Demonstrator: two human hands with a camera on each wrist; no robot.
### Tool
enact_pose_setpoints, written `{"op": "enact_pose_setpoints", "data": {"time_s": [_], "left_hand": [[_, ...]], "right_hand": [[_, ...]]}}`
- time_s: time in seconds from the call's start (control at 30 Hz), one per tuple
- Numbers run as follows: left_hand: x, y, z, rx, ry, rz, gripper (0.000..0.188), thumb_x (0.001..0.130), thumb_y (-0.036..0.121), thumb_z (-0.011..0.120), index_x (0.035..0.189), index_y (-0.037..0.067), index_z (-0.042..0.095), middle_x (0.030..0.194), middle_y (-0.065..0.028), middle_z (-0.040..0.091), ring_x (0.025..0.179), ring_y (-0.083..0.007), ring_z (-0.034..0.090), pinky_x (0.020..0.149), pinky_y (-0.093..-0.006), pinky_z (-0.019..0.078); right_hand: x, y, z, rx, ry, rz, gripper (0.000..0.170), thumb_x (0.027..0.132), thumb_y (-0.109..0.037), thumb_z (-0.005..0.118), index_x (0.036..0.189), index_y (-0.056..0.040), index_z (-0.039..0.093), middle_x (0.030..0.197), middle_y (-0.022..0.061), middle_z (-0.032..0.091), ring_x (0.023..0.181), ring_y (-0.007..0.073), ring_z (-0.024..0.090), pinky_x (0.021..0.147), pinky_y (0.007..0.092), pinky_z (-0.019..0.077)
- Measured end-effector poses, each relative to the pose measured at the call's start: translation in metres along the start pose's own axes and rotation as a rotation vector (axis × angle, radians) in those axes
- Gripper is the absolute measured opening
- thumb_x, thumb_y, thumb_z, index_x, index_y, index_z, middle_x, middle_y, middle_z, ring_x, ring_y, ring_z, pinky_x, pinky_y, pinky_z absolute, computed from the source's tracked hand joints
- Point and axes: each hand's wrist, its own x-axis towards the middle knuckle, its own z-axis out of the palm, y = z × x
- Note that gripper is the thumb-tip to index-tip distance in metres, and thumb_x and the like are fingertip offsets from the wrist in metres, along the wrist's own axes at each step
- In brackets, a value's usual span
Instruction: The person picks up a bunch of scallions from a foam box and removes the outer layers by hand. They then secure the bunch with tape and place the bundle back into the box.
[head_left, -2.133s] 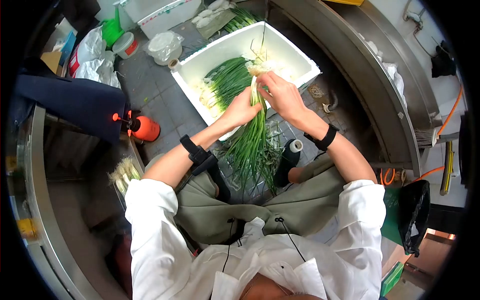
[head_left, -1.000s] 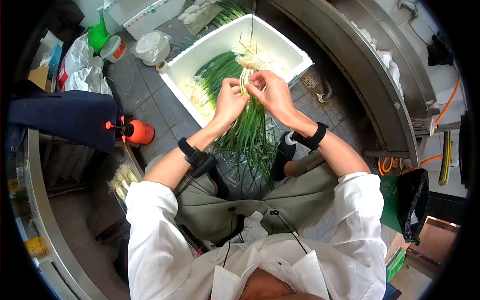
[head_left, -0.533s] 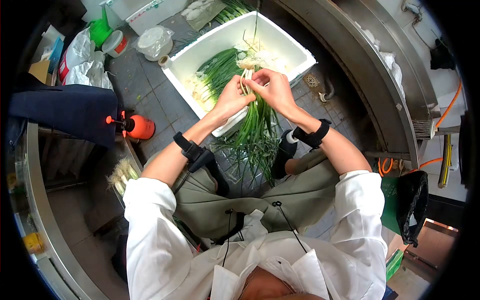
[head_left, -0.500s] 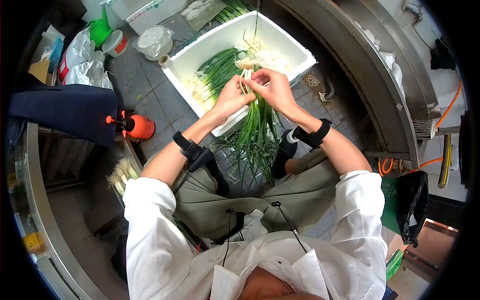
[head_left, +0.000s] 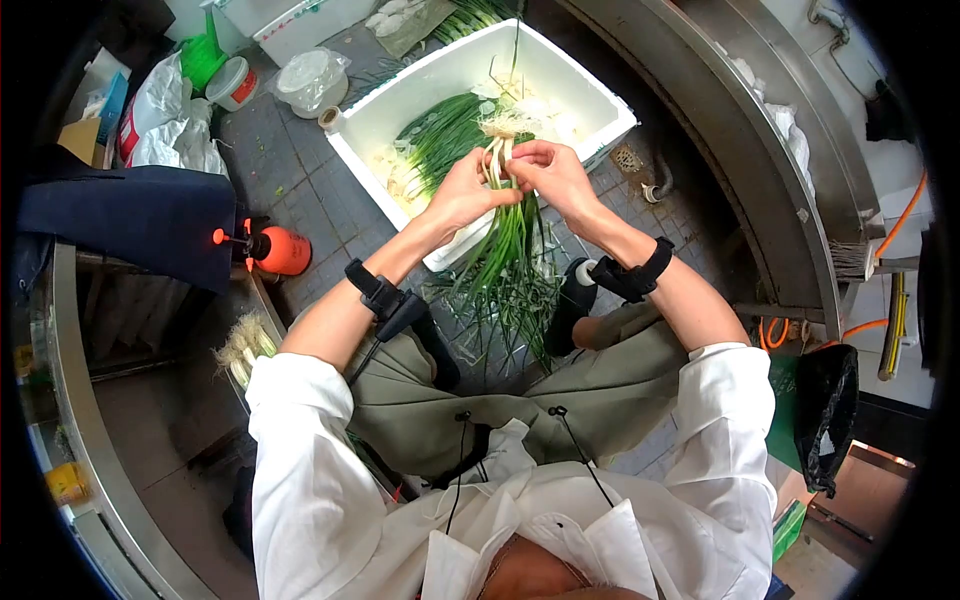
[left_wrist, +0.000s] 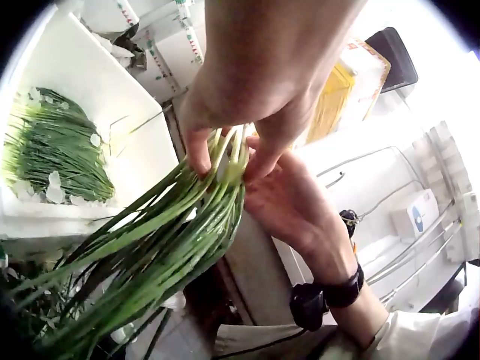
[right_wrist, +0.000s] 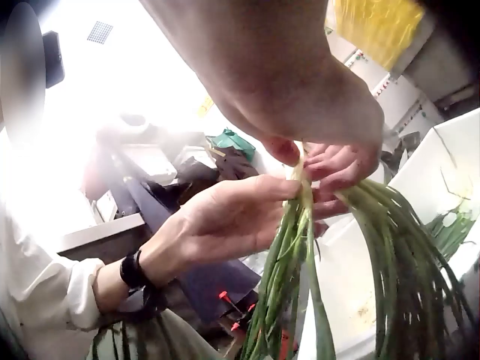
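A bunch of green onions [head_left: 505, 235] hangs from both hands, roots up and leaves down, over the near rim of a white foam box [head_left: 372, 190]. The left hand [head_left: 467, 193] grips the pale stems; in the left wrist view its thumb and fingers [left_wrist: 199, 150] straddle them. Close beside it, the right hand [head_left: 556, 178] pinches stems near the roots. In the right wrist view the leaves [right_wrist: 397, 262] fall in two parts, and the right hand [right_wrist: 330, 150] partly hides the stems. More green onions [head_left: 440, 140] lie inside the box.
Loose leaves [head_left: 500, 320] lie on the floor between the feet. An orange spray bottle [head_left: 283, 251] stands at left, with rooted stalks [head_left: 245, 345] on a ledge below it. A metal counter [head_left: 740, 170] curves along the right.
The right hand has shifted slightly right and down along the stems, and a gap between pale stems shows. The left hand keeps its grip in nearly the same place.
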Motion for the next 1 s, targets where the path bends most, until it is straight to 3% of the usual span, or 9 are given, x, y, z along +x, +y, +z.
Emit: {"op": "enact_pose_setpoints", "data": {"time_s": [0.17, 0.3, 0.4, 0.5, 0.67, 0.87, 1.0], "left_hand": [[-0.007, 0.014, 0.001, -0.061, -0.037, -0.004, 0.054, 0.077, 0.008, 0.081, 0.120, 0.000, 0.049, 0.117, -0.0095, 0.062, 0.113, -0.0145, 0.060, 0.094, -0.0292, 0.0480], [-0.003, 0.005, -0.004, -0.162, -0.068, 0.013, 0.054, 0.081, 0.010, 0.079, 0.124, -0.002, 0.048, 0.118, -0.0101, 0.061, 0.111, -0.0155, 0.061, 0.092, -0.0299, 0.0503], [-0.003, 0.009, -0.007, -0.312, -0.123, -0.088, 0.048, 0.088, 0.013, 0.073, 0.125, -0.002, 0.048, 0.118, -0.0110, 0.060, 0.104, -0.0180, 0.065, 0.090, -0.0311, 0.0525], [-0.006, 0.014, -0.007, -0.280, -0.105, -0.051, 0.037, 0.094, 0.018, 0.065, 0.121, -0.002, 0.050, 0.115, -0.0106, 0.059, 0.093, -0.0213, 0.069, 0.086, -0.0335, 0.0556], [-0.005, 0.007, -0.002, -0.238, -0.080, -0.052, 0.040, 0.092, 0.017, 0.069, 0.123, -0.002, 0.050, 0.114, -0.0095, 0.060, 0.094, -0.0176, 0.067, 0.089, -0.0333, 0.0550], [-0.010, 0.008, 0.003, -0.182, -0.096, 0.016, 0.030, 0.089, 0.016, 0.073, 0.110, -0.002, 0.062, 0.102, -0.0053, 0.067, 0.087, -0.0121, 0.064, 0.079, -0.0283, 0.0525], [-0.013, 0.010, 0.002, -0.226, -0.081, -0.116, 0.022, 0.088, 0.016, 0.074, 0.102, 0.000, 0.070, 0.098, -0.0052, 0.069, 0.083, -0.0118, 0.064, 0.077, -0.0274, 0.0510]], "right_hand": [[-0.004, -0.003, 0.003, -0.019, -0.002, -0.097, 0.028, 0.086, -0.013, 0.068, 0.106, 0.0056, 0.066, 0.091, 0.0067, 0.068, 0.080, 0.0110, 0.063, 0.070, 0.0251, 0.0517], [-0.005, -0.002, 0.002, 0.057, -0.012, -0.113, 0.025, 0.086, -0.013, 0.066, 0.105, 0.0031, 0.067, 0.089, 0.0039, 0.067, 0.079, 0.0091, 0.061, 0.070, 0.0243, 0.0499], [-0.002, 0.001, -0.003, 0.022, -0.018, -0.108, 0.024, 0.088, -0.017, 0.068, 0.104, 0.0021, 0.067, 0.087, 0.0026, 0.067, 0.079, 0.0081, 0.059, 0.070, 0.0236, 0.0475], [0.002, -0.002, -0.004, 0.060, -0.092, -0.110, 0.026, 0.090, -0.022, 0.069, 0.102, 0.0010, 0.067, 0.085, 0.0020, 0.066, 0.080, 0.0079, 0.058, 0.071, 0.0229, 0.0458], [0.002, 0.000, -0.002, 0.037, -0.090, -0.128, 0.025, 0.092, -0.022, 0.069, 0.103, 0.0013, 0.068, 0.086, 0.0026, 0.067, 0.078, 0.0079, 0.059, 0.069, 0.0230, 0.0463], [-0.002, -0.005, 0.008, 0.251, -0.032, -0.037, 0.024, 0.090, -0.019, 0.071, 0.103, 0.0017, 0.069, 0.086, 0.0037, 0.068, 0.077, 0.0080, 0.060, 0.067, 0.0229, 0.0475], [-0.002, -0.005, 0.010, 0.143, -0.001, -0.032, 0.025, 0.089, -0.020, 0.073, 0.103, 0.0012, 0.070, 0.086, 0.0036, 0.068, 0.077, 0.0079, 0.060, 0.066, 0.0230, 0.0473]]}}
